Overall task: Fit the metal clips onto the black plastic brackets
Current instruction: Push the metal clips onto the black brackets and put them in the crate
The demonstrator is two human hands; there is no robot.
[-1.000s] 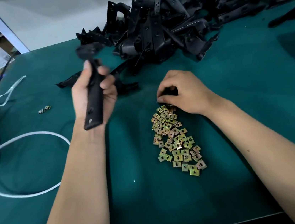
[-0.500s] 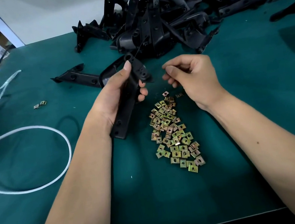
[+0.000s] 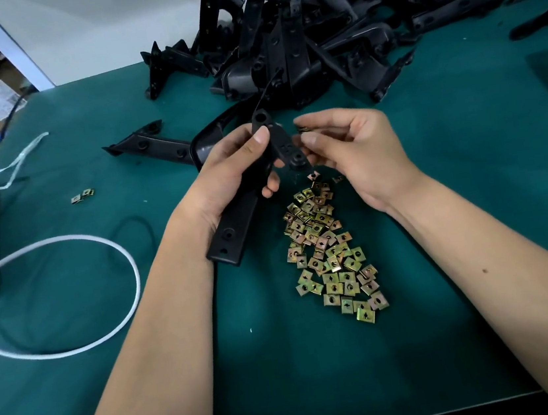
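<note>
Black bracket (image 3: 248, 207) sits gripped in the left hand (image 3: 227, 175) at mid-frame, raised above the green table (image 3: 465, 149). Right hand (image 3: 359, 152) pinches a small metal clip (image 3: 304, 130) just beside the bracket's upper end. Loose clips (image 3: 330, 252) lie heaped below; more brackets (image 3: 313, 30) pile along the top.

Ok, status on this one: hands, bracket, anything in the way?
Left hand grips black bracket. Right hand pinches small clip beside bracket's upper end. Clip pile below, bracket heap behind; nothing obstructing.
</note>
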